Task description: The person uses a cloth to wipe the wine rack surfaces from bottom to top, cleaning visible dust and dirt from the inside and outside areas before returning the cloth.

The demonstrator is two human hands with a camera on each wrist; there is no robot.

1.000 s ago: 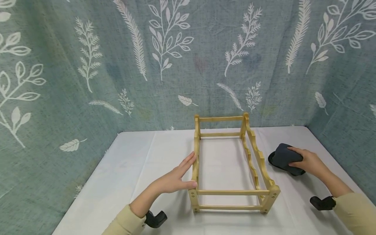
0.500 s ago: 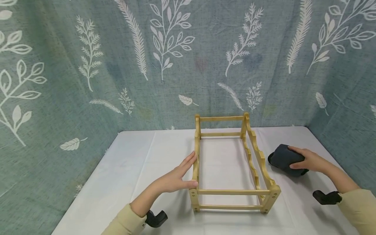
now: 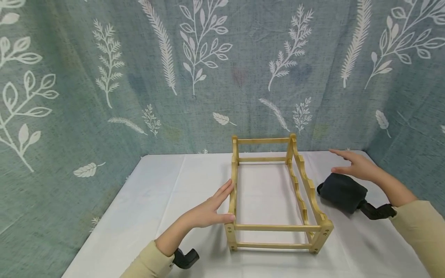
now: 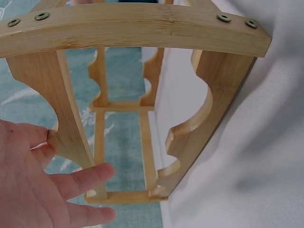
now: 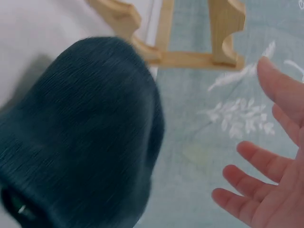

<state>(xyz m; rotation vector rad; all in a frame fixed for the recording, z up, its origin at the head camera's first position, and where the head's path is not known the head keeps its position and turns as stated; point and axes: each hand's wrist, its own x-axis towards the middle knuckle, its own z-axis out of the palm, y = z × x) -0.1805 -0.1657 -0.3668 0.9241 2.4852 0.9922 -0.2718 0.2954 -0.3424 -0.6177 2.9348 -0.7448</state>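
Note:
A light wooden rack point(image 3: 267, 227) with scalloped side rails, like a wine rack, stands on the white-covered table. My left hand point(image 3: 208, 210) rests against its left rail, fingers extended and thumb near the front corner. In the left wrist view, spread fingers point(image 4: 80, 183) lie across that scalloped rail. To the right of the rack lies a soft, rounded dark navy cloth item point(image 3: 342, 193) with a black part at its end. My right hand point(image 3: 358, 166) hovers just beyond it, holding nothing. The right wrist view shows the spread hand point(image 5: 270, 180) apart from the navy cloth item point(image 5: 90, 128).
A green curtain point(image 3: 194, 116) with white leaf prints surrounds the table point(image 3: 163, 193) at the back and sides. The rack takes up the middle of the tabletop. A black wrist mount point(image 3: 379, 211) on the right arm overlaps the cloth item's near end.
My right hand has let go of the navy cloth item and moved up and away toward the back. The cloth item was turned slightly before release. My left hand stays on the rack.

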